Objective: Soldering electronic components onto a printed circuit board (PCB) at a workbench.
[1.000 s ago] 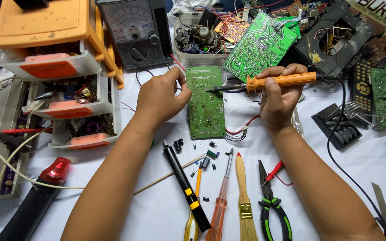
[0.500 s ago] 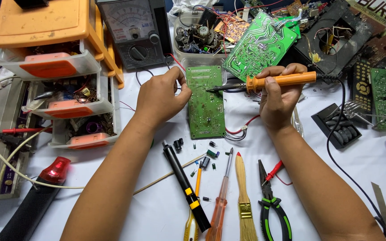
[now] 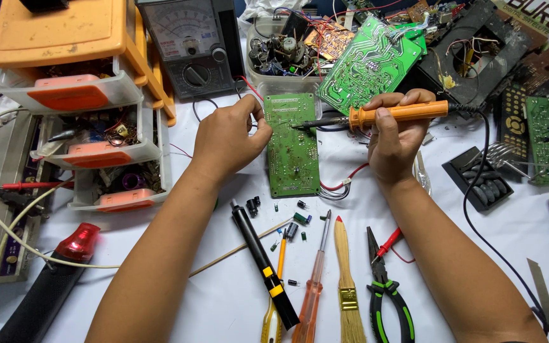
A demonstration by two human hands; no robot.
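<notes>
Green circuit board (image 3: 292, 151) lies between left hand (image 3: 229, 141) and right hand (image 3: 396, 138).

The circuit board (image 3: 293, 145) lies between both hands, drawers (image 3: 90, 108) to its left, meter (image 3: 189, 44) behind, screwdriver (image 3: 313, 286), brush (image 3: 347, 286) and pliers (image 3: 386, 289) before it.

Drawer unit (image 3: 90, 127) blocks left; tools (image 3: 312, 273) crowd front; bare cloth (image 3: 509, 254) free right.
</notes>
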